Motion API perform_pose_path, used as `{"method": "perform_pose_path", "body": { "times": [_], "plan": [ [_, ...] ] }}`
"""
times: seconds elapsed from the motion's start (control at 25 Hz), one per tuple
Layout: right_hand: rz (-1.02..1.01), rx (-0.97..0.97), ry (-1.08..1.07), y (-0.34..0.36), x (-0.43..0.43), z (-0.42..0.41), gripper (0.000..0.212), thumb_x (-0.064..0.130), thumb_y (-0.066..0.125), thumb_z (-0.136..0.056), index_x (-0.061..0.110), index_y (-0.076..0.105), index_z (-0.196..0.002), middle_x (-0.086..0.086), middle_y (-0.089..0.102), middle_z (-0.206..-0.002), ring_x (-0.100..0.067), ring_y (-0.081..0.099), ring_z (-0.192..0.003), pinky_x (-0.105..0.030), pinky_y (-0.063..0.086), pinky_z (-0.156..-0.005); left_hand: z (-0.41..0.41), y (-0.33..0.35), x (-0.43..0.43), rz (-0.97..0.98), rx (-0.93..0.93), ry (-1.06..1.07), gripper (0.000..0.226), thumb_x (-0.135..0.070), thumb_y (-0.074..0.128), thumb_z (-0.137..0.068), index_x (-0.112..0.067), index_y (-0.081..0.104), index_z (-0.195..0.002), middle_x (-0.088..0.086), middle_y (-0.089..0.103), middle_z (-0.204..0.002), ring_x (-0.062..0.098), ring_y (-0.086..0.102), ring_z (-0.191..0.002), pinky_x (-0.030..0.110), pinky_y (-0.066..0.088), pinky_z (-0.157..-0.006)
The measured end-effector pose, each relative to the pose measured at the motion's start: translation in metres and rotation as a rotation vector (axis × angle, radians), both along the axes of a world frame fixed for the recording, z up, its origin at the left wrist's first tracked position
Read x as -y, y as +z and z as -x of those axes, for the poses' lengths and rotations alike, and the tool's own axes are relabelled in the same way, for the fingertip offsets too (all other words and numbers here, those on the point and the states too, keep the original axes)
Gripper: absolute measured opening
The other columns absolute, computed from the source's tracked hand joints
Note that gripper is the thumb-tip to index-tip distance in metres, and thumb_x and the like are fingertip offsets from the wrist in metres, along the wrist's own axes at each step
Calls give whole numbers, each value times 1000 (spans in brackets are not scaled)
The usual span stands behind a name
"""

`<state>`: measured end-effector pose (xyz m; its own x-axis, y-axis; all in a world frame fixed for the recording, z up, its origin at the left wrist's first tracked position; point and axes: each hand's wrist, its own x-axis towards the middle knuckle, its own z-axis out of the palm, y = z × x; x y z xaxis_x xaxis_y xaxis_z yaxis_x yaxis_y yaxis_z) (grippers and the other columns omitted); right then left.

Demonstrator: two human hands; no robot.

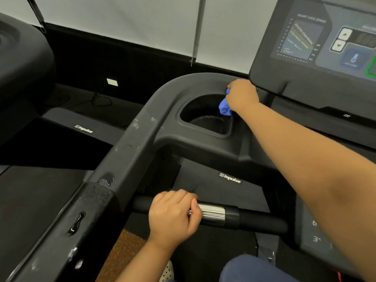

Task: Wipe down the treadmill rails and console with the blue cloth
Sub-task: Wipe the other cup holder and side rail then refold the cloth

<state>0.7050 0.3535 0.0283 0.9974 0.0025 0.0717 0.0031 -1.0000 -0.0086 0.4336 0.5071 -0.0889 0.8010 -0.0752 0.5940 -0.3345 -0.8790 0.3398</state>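
At about one o'clock from the middle of your view, the blue cloth [225, 104] sits bunched up in your right hand [242, 96], pressed against the far right edge of the cup holder [205, 117], a deep pocket in the treadmill's left rail [130, 143]. Your right hand is clenched around the cloth, with only a crumpled wad showing below and to the left of your knuckles; your forearm reaches in from four o'clock across the frame.

The rail runs from seven o'clock up toward twelve, then bends right around the cup holder toward the console [317, 47]. Its top carries pale smears and a few wet-looking streaks, most of them down near seven and eight o'clock. The console stands at two o'clock, just beside your right hand, showing a heart rate chart and two arrow buttons.

At six o'clock your left hand [173, 216] is wrapped around the crossbar [254, 219], with your thumb lying on its shiny metal sleeve [213, 213]. Beyond the bar, a dark cover bears a white logo [230, 178]. A second treadmill [67, 127] with the same logo lies at nine o'clock, well apart from your hands. Behind it, at ten o'clock, cables [97, 100] rest on the floor below a pale wall [122, 17].
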Motion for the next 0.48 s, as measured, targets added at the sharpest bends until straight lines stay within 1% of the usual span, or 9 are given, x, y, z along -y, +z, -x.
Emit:
{"method": "perform_pose_path", "body": {
  "times": [0.08, 0.12, 0.16, 0.2, 0.28, 0.32, 0.36, 0.44, 0.48],
  "plan": [
    [3, -67, -41, 3, 10, 11, 17, -2, 48, -85, 4, 63, -92, -13, 63, -106, -34, 59, -102, -36, 50, -81, 0, -1, 0, 1, 8, -2, 33, -27, 42, -87, -23, 69, -68, -11, 62, -63, 9, 56, -55, 24, 37, -62],
    [1, -91, -30, 4, 15, 17, 15, -3, 49, -84, 8, 56, -78, -11, 61, -95, -34, 56, -95, -34, 49, -74, 0, -1, 1, 1, 13, -1, 33, -26, 42, -87, -23, 69, -68, -11, 62, -63, 9, 56, -55, 24, 37, -62],
    [9, -96, -5, 5, 19, 27, 22, -3, 48, -84, 13, 47, -69, -11, 56, -89, -33, 51, -90, -31, 45, -70, -1, -1, 1, 0, 18, 1, 34, -26, 42, -87, -23, 70, -68, -11, 62, -63, 9, 56, -55, 24, 37, -62],
    [41, -83, 32, 5, 24, 37, 23, -1, 48, -84, 17, 47, -70, -12, 54, -89, -33, 50, -90, -31, 42, -72, -1, -2, 1, 1, 20, 2, 36, -27, 41, -88, -23, 70, -68, -11, 63, -63, 9, 57, -55, 24, 37, -62],
    [125, -62, 101, 4, 26, 57, 16, 1, 48, -84, 11, 59, -91, -15, 59, -101, -33, 54, -101, -37, 40, -87, -1, -1, 1, 5, 23, 0, 39, -28, 38, -90, -23, 71, -69, -11, 63, -64, 9, 57, -56, 23, 37, -63],
    [150, -65, 115, 4, 25, 67, 21, 2, 48, -84, 7, 61, -101, -15, 59, -103, -32, 54, -105, -39, 39, -91, -1, -1, 1, 7, 25, -1, 39, -27, 39, -90, -23, 71, -69, -11, 64, -64, 9, 57, -55, 23, 37, -63],
    [160, -78, 129, 3, 24, 78, 24, 3, 48, -84, 6, 60, -104, -13, 57, -99, -31, 54, -106, -38, 38, -92, -1, -1, 1, 10, 26, -2, 37, -27, 40, -89, -23, 72, -70, -11, 64, -64, 9, 57, -55, 23, 37, -62],
    [135, -65, 192, 1, 20, 104, 19, 3, 48, -80, 11, 56, -95, -8, 48, -90, -30, 55, -100, -35, 37, -83, 0, 0, 1, 17, 24, -2, 35, -26, 41, -87, -22, 72, -70, -10, 64, -63, 9, 57, -55, 22, 36, -62],
    [119, -46, 229, 0, 18, 118, 15, 2, 47, -78, 13, 51, -88, -7, 46, -88, -27, 55, -95, -32, 34, -78, 1, 0, 1, 21, 22, -1, 35, -26, 42, -87, -22, 72, -70, -10, 64, -64, 9, 57, -55, 22, 37, -62]
  ]
}}
